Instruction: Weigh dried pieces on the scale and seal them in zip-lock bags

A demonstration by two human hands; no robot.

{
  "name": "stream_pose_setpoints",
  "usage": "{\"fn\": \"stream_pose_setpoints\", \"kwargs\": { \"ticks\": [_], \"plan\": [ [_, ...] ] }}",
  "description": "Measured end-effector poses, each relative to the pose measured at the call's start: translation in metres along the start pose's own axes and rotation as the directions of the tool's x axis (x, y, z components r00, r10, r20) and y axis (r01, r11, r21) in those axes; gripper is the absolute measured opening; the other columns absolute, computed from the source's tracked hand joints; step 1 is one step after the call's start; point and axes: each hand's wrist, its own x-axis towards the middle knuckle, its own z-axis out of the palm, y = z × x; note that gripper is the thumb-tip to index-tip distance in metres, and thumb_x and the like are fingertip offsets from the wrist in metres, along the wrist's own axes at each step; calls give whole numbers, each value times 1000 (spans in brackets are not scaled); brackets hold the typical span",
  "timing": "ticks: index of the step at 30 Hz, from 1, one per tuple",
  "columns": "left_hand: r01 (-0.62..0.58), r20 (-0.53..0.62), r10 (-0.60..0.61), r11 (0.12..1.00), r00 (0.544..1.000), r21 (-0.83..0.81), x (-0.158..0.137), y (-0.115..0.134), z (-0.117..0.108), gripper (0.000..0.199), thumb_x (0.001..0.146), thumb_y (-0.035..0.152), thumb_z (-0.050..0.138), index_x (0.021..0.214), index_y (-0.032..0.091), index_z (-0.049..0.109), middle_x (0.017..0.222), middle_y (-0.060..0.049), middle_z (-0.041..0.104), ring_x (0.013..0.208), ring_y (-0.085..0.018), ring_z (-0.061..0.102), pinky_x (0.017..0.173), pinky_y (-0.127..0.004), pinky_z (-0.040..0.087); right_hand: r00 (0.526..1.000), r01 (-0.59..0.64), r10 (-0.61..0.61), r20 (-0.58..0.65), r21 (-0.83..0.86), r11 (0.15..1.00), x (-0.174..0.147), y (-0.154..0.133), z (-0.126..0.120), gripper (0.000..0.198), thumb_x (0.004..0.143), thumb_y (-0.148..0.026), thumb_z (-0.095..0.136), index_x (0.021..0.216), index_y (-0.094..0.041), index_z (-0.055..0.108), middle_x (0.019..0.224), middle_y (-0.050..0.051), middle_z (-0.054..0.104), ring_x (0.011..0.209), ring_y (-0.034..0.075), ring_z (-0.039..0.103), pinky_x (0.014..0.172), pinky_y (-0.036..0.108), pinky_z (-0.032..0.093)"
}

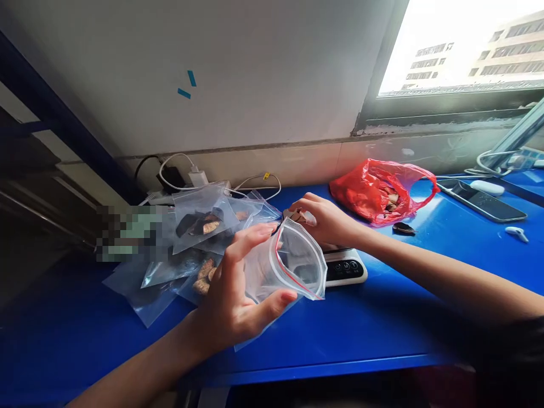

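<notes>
My left hand [238, 294] grips a clear zip-lock bag [259, 266] with a red strip along its seal, and the bag's mouth gapes toward the right. Just behind that mouth, my right hand [321, 218] has its fingers curled around some dried brown slices [294, 216]; the bag's rim hides part of them. Below the right hand lies a small kitchen scale [359, 272] with touch buttons, mostly covered by the bag and the hand. Left of the bag are several zip-lock bags [204, 221], some with dark and tan dried slices [204, 277] inside.
A red plastic bag [357, 190] of dried pieces sits near the wall, a dark dried piece [404, 229] beside it. A phone [484, 201], a white earbud [517, 233] and its case [487, 187] lie on the blue table [403, 328]. Chargers [198, 178] and cables stand at the back left.
</notes>
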Motion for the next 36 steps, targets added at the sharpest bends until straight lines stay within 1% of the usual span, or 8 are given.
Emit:
{"fn": "stream_pose_setpoints", "kwargs": {
  "ticks": [9, 12, 18, 24, 28, 32, 34, 36],
  "plan": [
    [20, 28, -22, 998, 999, 65, 1, -4, 2, 73, 83, 32, 70, 142, 31, 27, 141, -11, 40, 127, -32, 47, 104, -54, 46, 980, 21, 50, -191, 353, 936, -51, -49, -53, 20, 86, -26, 66, 104, -20, 60, 101, 6, 62, 78, 13, 62, 70, 28, 54],
    [3, 58, -11, 991, 998, 135, 2, -5, 3, 70, 84, 33, 69, 141, 30, 29, 139, -11, 43, 131, -32, 44, 108, -55, 41, 979, 86, -25, -204, 296, 951, -66, -69, -51, 10, 89, -23, 63, 98, -22, 67, 104, 6, 61, 83, 13, 62, 72, 27, 54],
    [-66, 89, 50, 982, 995, 178, 5, -5, 5, 66, 84, 26, 71, 138, 26, 34, 134, -12, 46, 130, -31, 44, 108, -55, 40, 994, 97, -70, -82, 394, 914, -76, -78, -36, 33, 96, -39, 53, 120, -19, 65, 101, 10, 57, 89, 16, 58, 75, 30, 51],
    [-95, 64, 84, 977, 994, 190, 2, -4, 4, 65, 82, 25, 71, 137, 26, 36, 131, -11, 48, 127, -31, 46, 105, -52, 42, 989, 148, -140, -49, 290, 946, -79, -83, -42, 16, 94, -17, 52, 80, -15, 61, 60, -2, 51, 53, 8, 42, 51, 21, 34],
    [179, 32, -183, 979, 983, 100, 4, -1, 1, 65, 86, 54, 61, 139, 28, 32, 137, -14, 43, 110, -28, 56, 85, -41, 51, 993, 47, -9, -122, 320, 946, -79, -78, -47, 19, 96, -18, 46, 79, -17, 53, 57, -4, 50, 47, 6, 40, 45, 20, 31],
    [549, 208, -519, 826, 829, -125, 16, -1, -3, 71, 87, 71, 45, 135, 20, 36, 111, -14, 61, 84, -22, 63, 68, -32, 51, 955, 24, 71, -288, 314, 949, -75, -68, -48, 23, 98, -25, 46, 77, -18, 52, 64, -1, 54, 54, 8, 46, 50, 21, 36],
    [644, 334, -567, 739, 753, -198, 22, -1, -4, 68, 80, 71, 55, 122, 17, 50, 88, -8, 65, 74, -21, 63, 64, -30, 49, 938, 17, 101, -332, 334, 942, -72, -64, -46, 22, 98, -26, 48, 77, -19, 52, 64, -2, 53, 54, 8, 46, 49, 21, 36],
    [679, 367, -581, 689, 726, -253, 26, 0, -4, 57, 75, 66, 66, 103, 17, 61, 74, -4, 63, 69, -19, 61, 61, -27, 47, 921, 11, 138, -364, 379, 925, -69, -61, -44, 21, 97, -26, 51, 77, -19, 53, 65, -1, 57, 55, 8, 51, 49, 21, 38]
  ]
}}
